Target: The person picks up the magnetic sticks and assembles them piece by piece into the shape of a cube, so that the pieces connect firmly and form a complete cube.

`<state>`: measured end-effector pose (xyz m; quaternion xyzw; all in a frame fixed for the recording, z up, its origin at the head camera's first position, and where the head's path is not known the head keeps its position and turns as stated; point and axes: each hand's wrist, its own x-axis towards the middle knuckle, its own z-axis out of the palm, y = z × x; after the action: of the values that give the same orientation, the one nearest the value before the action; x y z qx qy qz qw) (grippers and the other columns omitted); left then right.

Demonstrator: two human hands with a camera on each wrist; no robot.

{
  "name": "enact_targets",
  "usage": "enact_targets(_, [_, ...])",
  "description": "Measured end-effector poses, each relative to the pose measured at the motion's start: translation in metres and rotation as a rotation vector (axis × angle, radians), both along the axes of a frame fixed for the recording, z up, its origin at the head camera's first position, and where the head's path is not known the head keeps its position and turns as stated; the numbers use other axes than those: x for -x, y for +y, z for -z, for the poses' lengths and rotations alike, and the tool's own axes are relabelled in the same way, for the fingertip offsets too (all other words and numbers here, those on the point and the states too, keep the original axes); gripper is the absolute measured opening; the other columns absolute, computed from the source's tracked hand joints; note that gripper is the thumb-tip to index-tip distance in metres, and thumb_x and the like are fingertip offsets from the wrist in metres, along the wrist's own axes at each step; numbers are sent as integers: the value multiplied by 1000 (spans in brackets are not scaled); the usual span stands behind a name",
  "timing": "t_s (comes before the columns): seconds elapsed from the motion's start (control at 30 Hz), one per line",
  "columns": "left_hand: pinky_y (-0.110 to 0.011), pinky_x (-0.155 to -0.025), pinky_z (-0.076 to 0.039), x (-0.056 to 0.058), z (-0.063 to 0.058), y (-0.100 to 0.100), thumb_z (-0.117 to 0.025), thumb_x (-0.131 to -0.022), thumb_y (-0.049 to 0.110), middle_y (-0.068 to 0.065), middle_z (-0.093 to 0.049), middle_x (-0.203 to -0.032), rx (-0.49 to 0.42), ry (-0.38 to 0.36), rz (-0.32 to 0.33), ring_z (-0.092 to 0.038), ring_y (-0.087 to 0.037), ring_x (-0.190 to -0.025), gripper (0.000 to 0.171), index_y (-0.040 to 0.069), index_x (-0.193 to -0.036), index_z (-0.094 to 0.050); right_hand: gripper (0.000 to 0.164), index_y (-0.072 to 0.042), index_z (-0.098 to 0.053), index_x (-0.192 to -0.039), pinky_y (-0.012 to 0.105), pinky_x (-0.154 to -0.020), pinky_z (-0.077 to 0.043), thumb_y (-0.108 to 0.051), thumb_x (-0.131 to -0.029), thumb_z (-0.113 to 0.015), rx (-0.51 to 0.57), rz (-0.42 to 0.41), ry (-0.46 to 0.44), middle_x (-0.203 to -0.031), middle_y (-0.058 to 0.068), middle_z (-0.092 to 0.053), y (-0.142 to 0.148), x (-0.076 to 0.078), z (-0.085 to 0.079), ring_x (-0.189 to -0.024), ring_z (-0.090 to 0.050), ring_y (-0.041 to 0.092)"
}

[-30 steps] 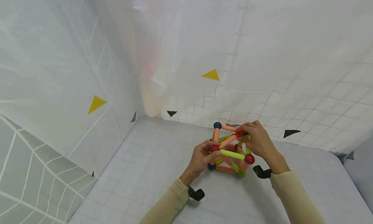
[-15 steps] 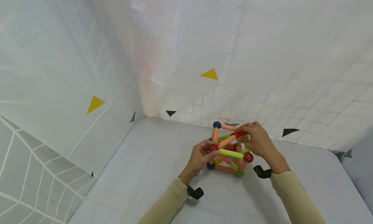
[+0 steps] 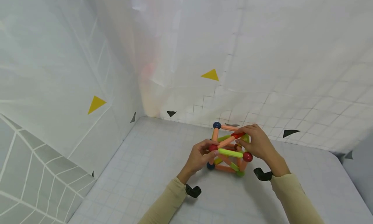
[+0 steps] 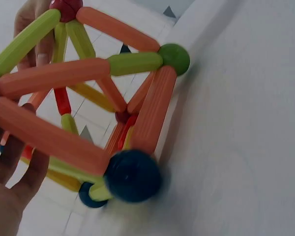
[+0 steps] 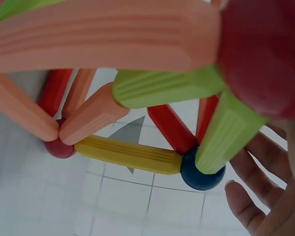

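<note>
A ball-and-stick frame [image 3: 231, 153] of coloured magnetic-toy sticks and balls stands on the table. My left hand [image 3: 199, 156] pinches the red ball [image 3: 213, 147] at its upper left front corner. My right hand [image 3: 257, 143] holds the upper right rear corner, fingertips by the red end of a stick [image 3: 239, 134]. In the right wrist view, its fingers lie close beside a blue ball [image 5: 194, 178]. Another red ball [image 3: 247, 157] sits at the right front. Low in the left wrist view are a green ball [image 4: 174, 59] and a dark blue ball [image 4: 132, 176].
The white table [image 3: 140, 172] runs back to a pale wall covering [image 3: 180, 55] with grid lines just behind the frame. A side wall [image 3: 96, 62] rises at the left. Yellow [image 3: 96, 105] and black triangle marks [image 3: 290, 133] dot the walls.
My right hand has shifted slightly down and toward me at the rear corner, now covering the dark ball glimpsed there before. My left hand keeps its pinch, and the frame barely moves.
</note>
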<state>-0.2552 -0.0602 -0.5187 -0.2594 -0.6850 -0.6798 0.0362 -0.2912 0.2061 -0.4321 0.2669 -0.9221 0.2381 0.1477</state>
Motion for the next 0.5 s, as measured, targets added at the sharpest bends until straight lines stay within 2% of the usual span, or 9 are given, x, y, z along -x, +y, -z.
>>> enact_targets(0.17, [-33,-94,-60,1,-3,-8,-73,-102,22,-7,-74,-117,118,98,-13,-68,-9,-102,32,17,-133,-70,31,-10,-76,-118,54,-86,-48,-12,-88,-86,86,28,39,-122,12,-75,5,-7,7,-107,-57,30])
enact_targets(0.27, [-32,-91,-61,1,-5,-12,-75,-100,20,-6,-76,-118,155,142,-35,-71,-11,-101,33,17,-133,-72,35,-11,-73,-125,62,-91,-49,-20,-93,-83,118,48,10,-130,14,-72,7,-14,9,-114,-57,34])
enact_targets(0.4, [-32,-88,-61,1,-9,-16,-77,-99,20,-5,-78,-115,188,189,-52,-72,-13,-98,32,15,-130,-74,51,-10,-64,-143,75,-98,-46,-29,-97,-79,143,68,-46,-144,20,-64,7,-29,12,-128,-53,44])
enact_targets(0.5, [-31,-87,-61,2,-11,-17,-78,-99,22,-5,-78,-112,216,203,-49,-71,-12,-96,32,15,-130,-74,59,-9,-59,-150,80,-101,-42,-33,-98,-77,141,78,-83,-153,23,-57,5,-40,16,-136,-49,50])
